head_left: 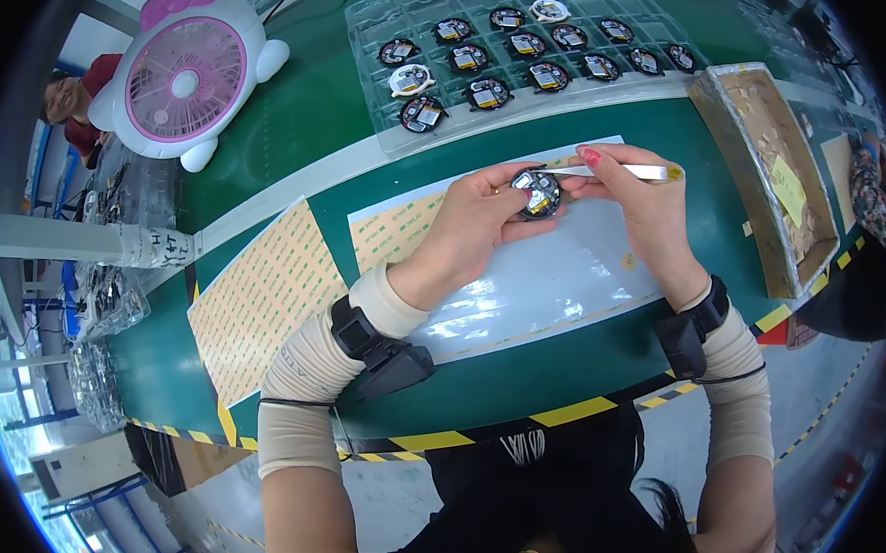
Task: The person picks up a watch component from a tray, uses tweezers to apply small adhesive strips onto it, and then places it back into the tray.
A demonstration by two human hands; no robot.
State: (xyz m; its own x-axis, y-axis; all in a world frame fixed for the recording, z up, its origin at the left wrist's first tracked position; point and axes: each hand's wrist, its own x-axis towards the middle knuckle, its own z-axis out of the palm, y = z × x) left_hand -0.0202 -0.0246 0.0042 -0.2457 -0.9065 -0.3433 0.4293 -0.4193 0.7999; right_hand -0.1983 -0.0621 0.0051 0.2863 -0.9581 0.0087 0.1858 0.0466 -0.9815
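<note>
My left hand [458,227] is closed around a round black watch case [539,195], its open face showing small silver and yellow electronic parts. Between the thumb and fingers of my right hand [639,199] is a pair of silver tweezers [653,172], lying nearly level. The tweezer tips reach the upper edge of the watch case; whether they grip anything is too small to tell. Both hands are above a glossy pale sheet [542,292] on the green table. Along that sheet's left part runs a tan strip with green print.
Another tan sheet [266,302] with green marks lies at the left. Farther back, a clear plastic tray [376,31] carries several similar watch cases. A cardboard box [802,273] with scraps stands at the right. A pink-and-white fan [186,85] and a person [83,112] are at far left.
</note>
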